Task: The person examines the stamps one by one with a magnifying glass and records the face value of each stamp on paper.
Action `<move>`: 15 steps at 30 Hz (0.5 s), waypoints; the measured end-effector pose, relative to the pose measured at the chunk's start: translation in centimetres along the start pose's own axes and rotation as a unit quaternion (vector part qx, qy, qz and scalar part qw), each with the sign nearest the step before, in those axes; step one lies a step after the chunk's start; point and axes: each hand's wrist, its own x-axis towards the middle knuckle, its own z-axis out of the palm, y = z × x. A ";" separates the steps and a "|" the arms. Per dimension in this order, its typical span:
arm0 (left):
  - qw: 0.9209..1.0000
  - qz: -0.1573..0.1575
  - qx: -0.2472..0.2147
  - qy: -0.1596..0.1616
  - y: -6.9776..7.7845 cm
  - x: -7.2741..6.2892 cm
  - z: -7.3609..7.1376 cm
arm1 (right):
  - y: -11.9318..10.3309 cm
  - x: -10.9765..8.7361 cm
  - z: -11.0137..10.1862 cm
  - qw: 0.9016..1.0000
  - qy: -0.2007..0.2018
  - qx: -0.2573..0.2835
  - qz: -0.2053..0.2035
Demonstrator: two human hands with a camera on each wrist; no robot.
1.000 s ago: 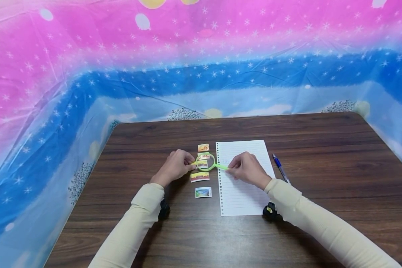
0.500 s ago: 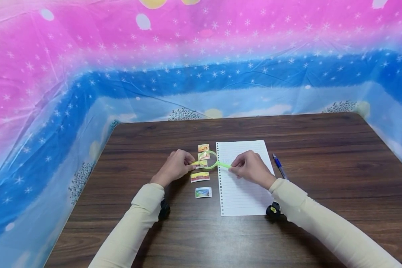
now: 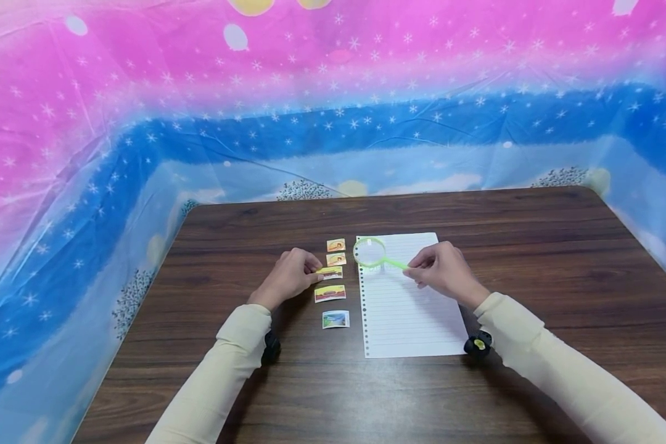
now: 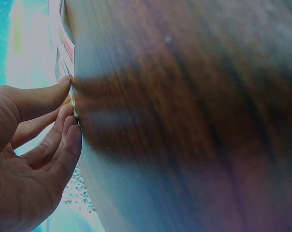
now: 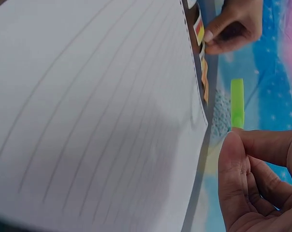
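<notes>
the green magnifying glass is over the far left corner of the lined sheet, its round lens reaching across the sheet's punched left edge and its handle pointing back toward the sheet's right side. the right hand is above the right part of the sheet, thumb and forefinger clamped on the end of that handle; the right wrist view shows the grip close up, with the handle raised clear of the sheet. just left of the sheet, the left hand has its thumb and fingertips together, pinching the left end of a small yellow and red stamp. this is the middle one of a column of five along the sheet's left edge: two orange stamps lie nearer the sheet's far corner, a larger yellow and red stamp lies on the near side, and a blue and green landscape stamp is closest to the sheet's near left corner. cream sleeves come in from either side of the sheet, a black device at each wrist. under the sheet is a dark wood table, and beyond it hangs a pink and blue cloth with white snowflakes.
</notes>
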 end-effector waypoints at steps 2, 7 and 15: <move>1.000 -0.001 0.001 -0.001 0.0 0.0 0.0 | 0.3 -0.2 -0.6 1.000 0.007 -0.003 0.000; 1.000 0.001 0.004 0.000 0.0 0.0 0.0 | 1.1 -0.6 -2.2 1.000 0.024 -0.016 0.000; 1.000 -0.003 0.005 -0.004 0.2 0.0 -0.1 | 2.1 -1.5 -4.5 0.999 0.038 -0.026 0.018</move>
